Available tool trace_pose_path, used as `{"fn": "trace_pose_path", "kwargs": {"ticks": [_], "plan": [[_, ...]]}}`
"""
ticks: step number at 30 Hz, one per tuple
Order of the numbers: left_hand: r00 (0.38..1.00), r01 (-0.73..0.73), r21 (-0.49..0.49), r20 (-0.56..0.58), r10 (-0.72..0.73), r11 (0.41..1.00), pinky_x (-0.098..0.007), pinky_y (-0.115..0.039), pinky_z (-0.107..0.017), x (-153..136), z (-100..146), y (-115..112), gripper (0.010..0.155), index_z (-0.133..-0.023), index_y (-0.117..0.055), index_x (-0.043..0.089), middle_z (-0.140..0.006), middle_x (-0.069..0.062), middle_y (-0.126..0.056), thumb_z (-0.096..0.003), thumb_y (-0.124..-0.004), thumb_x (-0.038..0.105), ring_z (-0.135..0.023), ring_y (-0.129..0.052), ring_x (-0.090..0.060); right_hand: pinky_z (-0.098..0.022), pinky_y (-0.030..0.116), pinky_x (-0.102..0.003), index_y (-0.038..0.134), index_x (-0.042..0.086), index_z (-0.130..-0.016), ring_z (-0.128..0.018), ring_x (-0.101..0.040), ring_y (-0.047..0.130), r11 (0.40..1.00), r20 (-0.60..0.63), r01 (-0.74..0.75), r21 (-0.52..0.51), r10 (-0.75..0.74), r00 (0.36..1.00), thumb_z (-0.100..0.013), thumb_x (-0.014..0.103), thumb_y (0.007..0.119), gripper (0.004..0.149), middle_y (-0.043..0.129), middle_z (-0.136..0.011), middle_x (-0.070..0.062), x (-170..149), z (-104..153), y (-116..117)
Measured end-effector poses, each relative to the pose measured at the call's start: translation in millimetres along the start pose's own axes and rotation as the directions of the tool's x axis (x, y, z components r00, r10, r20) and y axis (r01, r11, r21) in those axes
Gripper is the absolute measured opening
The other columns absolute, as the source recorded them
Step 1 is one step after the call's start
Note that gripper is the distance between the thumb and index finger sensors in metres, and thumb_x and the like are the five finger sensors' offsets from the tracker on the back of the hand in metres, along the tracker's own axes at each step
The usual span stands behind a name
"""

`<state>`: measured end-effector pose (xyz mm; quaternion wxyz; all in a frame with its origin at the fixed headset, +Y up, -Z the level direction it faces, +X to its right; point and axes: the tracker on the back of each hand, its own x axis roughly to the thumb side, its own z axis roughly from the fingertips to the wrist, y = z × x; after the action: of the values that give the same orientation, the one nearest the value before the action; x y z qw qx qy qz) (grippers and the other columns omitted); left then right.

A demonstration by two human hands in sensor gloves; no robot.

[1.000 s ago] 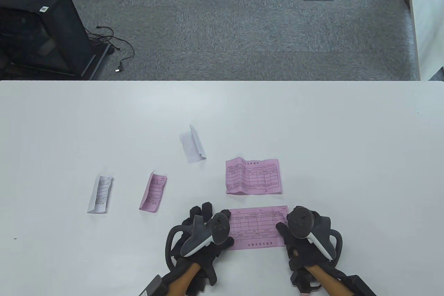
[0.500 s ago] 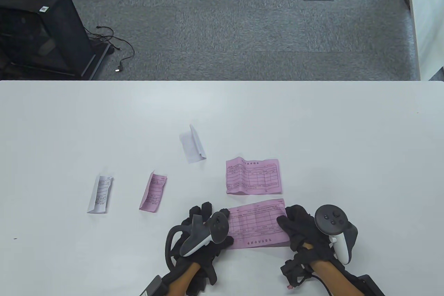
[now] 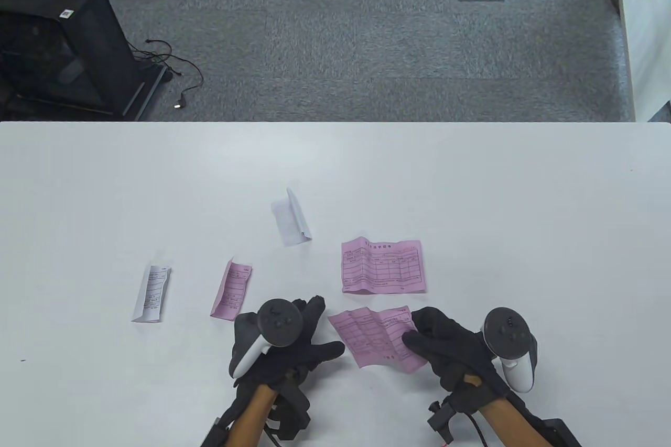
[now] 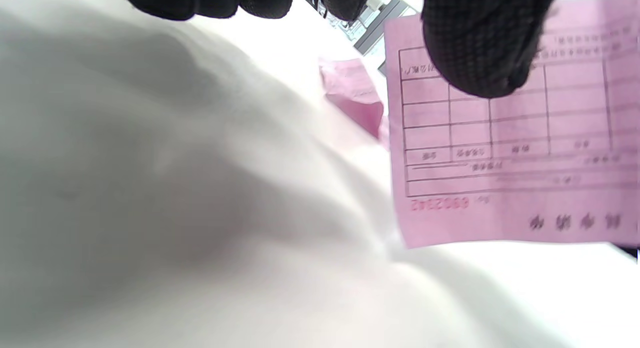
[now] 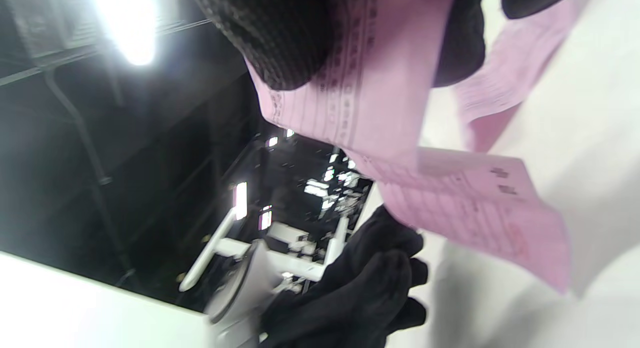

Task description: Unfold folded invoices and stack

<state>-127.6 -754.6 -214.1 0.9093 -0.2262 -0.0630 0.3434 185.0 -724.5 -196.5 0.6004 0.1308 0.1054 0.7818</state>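
A black gloved right hand (image 5: 380,28) comes in from the top edge, its thumb (image 5: 275,43) and fingers pinching a pink invoice (image 5: 450,198), which hangs creased and tilted, printed with dark lines and small marks too blurred to read, its free corner over the white table (image 5: 575,113). Below it sits the other gloved hand (image 5: 370,288) with fingers loosely bent, apart from the paper, a white and grey tracker (image 5: 245,288) beside it. The left side is dark, with a bright light (image 5: 127,23) at top left.
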Motion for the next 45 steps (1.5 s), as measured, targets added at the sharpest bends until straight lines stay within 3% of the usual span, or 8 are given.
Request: {"fn": "trace_pose_path", "kwargs": {"ticks": [6, 11, 14, 17, 21, 28, 36, 45], "plan": [[0.946, -0.263, -0.139, 0.160, 0.283, 0.955, -0.062, -0.046, -0.075, -10, -1, 7, 0.105, -0.117, -0.024, 0.021, -0.123, -0.024, -0.023, -0.0416, -0.088, 0.057, -0.106, -0.030, -0.054, -0.067, 0.052, -0.065, 0.071, 0.025, -0.084, -0.074, -0.031, 0.082, 0.995, 0.137, 0.027, 0.101, -0.041, 0.990, -0.051, 0.034, 0.078, 0.034, 0.088, -0.076, -0.003, 15, 5, 7], [0.872, -0.373, -0.236, 0.240, 0.425, 0.897, -0.062, -0.047, -0.074, -12, -3, 3, 0.107, -0.117, -0.024, 0.020, -0.122, -0.025, -0.024, -0.0415, -0.089, 0.057, -0.105, -0.031, -0.055, -0.068, 0.051, -0.065, 0.070, 0.027, -0.084, -0.076, -0.030, 0.081, 0.992, 0.225, 0.104, 0.073, -0.118, 0.967, -0.052, 0.035, 0.077, 0.034, 0.087, -0.078, -0.001, 22, 9, 4], [0.814, -0.452, -0.188, 0.312, 0.490, 0.872, -0.058, -0.055, -0.070, -11, -3, 3, 0.081, -0.113, -0.053, 0.025, -0.120, -0.023, -0.045, -0.0459, -0.089, 0.052, -0.103, -0.046, -0.053, -0.068, 0.050, -0.065, 0.070, 0.028, -0.084, -0.077, -0.029, 0.080, 0.990, 0.237, 0.140, 0.017, -0.141, 0.961, -0.052, 0.035, 0.077, 0.034, 0.086, -0.079, -0.001, 20, 9, 0], [0.797, -0.510, -0.072, 0.337, 0.502, 0.857, -0.052, -0.066, -0.064, -10, -1, 4, 0.043, -0.091, -0.082, 0.029, -0.108, -0.017, -0.073, -0.0505, -0.087, 0.040, -0.096, -0.064, -0.046, -0.068, 0.051, -0.065, 0.069, 0.028, -0.084, -0.077, -0.029, 0.080, 0.987, 0.224, 0.152, -0.052, -0.136, 0.965, -0.052, 0.035, 0.076, 0.034, 0.086, -0.079, -0.001, 13, 7, -4], [0.799, -0.541, 0.096, 0.368, 0.475, 0.836, -0.042, -0.079, -0.051, -10, 3, 8, 0.040, -0.088, -0.084, 0.024, -0.085, -0.009, -0.095, -0.0500, -0.087, 0.038, -0.078, -0.088, -0.035, -0.067, 0.052, -0.065, 0.069, 0.027, -0.084, -0.076, -0.030, 0.080, 0.978, 0.157, 0.102, -0.181, -0.073, 0.985, -0.052, 0.035, 0.076, 0.034, 0.086, -0.077, -0.002, 3, 4, -16], [0.884, -0.416, 0.249, 0.336, 0.325, 0.875, -0.037, -0.084, -0.040, -4, 5, 8, 0.040, -0.086, -0.086, 0.019, -0.068, -0.007, -0.103, -0.0489, -0.088, 0.036, -0.061, -0.097, -0.028, -0.066, 0.053, -0.065, 0.071, 0.023, -0.084, -0.073, -0.032, 0.082, 0.966, 0.021, -0.021, -0.256, 0.027, 0.999, -0.052, 0.036, 0.076, 0.035, 0.088, -0.074, -0.003, -12, -3, -25], [0.969, -0.199, 0.328, 0.208, 0.135, 0.923, -0.035, -0.084, -0.039, 12, -2, 8, 0.047, -0.092, -0.082, 0.018, -0.072, -0.007, -0.103, -0.0484, -0.090, 0.033, -0.062, -0.097, -0.027, -0.065, 0.055, -0.064, 0.074, 0.020, -0.083, -0.070, -0.033, 0.083, 0.934, -0.146, -0.243, -0.263, 0.210, 0.967, -0.052, 0.038, 0.076, 0.036, 0.090, -0.072, -0.005, -23, -13, -35], [0.996, -0.073, 0.388, -0.019, 0.087, 0.919, -0.033, -0.083, -0.036, 44, -41, 38, 0.061, -0.102, -0.073, 0.017, -0.067, -0.005, -0.102, -0.0470, -0.093, 0.037, -0.055, -0.097, -0.025, -0.065, 0.054, -0.064, 0.077, 0.022, -0.082, -0.073, -0.035, 0.082, 0.778, -0.294, -0.566, -0.274, 0.493, 0.819, -0.052, 0.040, 0.075, 0.035, 0.091, -0.074, -0.006, 8, -65, -53]]}}
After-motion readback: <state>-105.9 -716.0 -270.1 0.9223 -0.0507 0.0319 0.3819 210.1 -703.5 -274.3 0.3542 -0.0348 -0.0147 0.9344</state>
